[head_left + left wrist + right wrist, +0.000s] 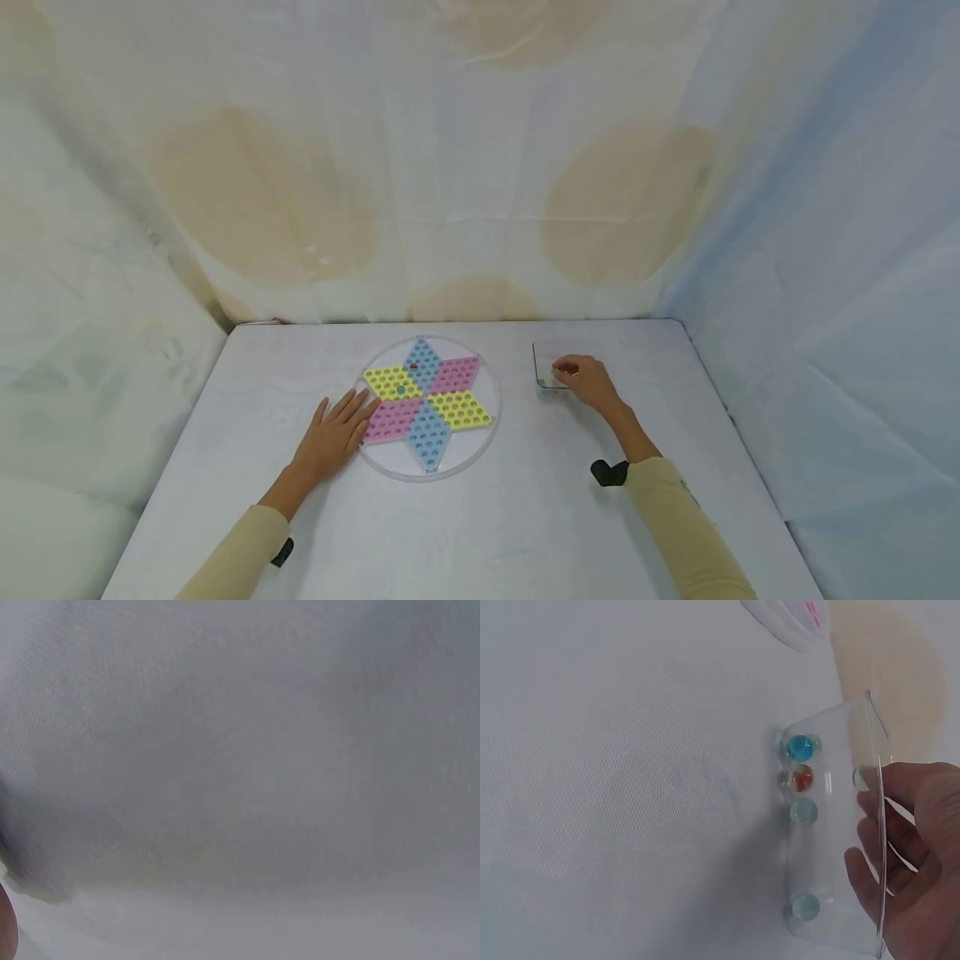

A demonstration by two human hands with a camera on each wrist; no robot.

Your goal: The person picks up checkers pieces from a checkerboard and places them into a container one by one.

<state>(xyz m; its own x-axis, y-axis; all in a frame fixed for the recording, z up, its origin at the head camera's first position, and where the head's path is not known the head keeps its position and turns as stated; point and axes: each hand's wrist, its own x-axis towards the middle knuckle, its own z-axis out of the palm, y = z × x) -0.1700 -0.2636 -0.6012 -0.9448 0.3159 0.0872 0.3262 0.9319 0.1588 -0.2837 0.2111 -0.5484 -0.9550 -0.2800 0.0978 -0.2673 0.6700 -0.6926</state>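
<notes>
A round Chinese checkers board with a pink, yellow and blue star lies left of centre. My left hand rests flat with spread fingers, fingertips at the board's left edge. Two marbles sit in its holes: a reddish-brown marble and a teal marble. To the right stands a clear plastic box. Over its rim my right hand pinches a clear, greenish marble between thumb and fingertips. Inside the box are a blue marble, a red-orange marble and several pale ones.
The white table has a fabric wall behind it and one on each side. A black strap piece shows at the right wrist, and another at the left. The left wrist view shows mostly blurred white surface.
</notes>
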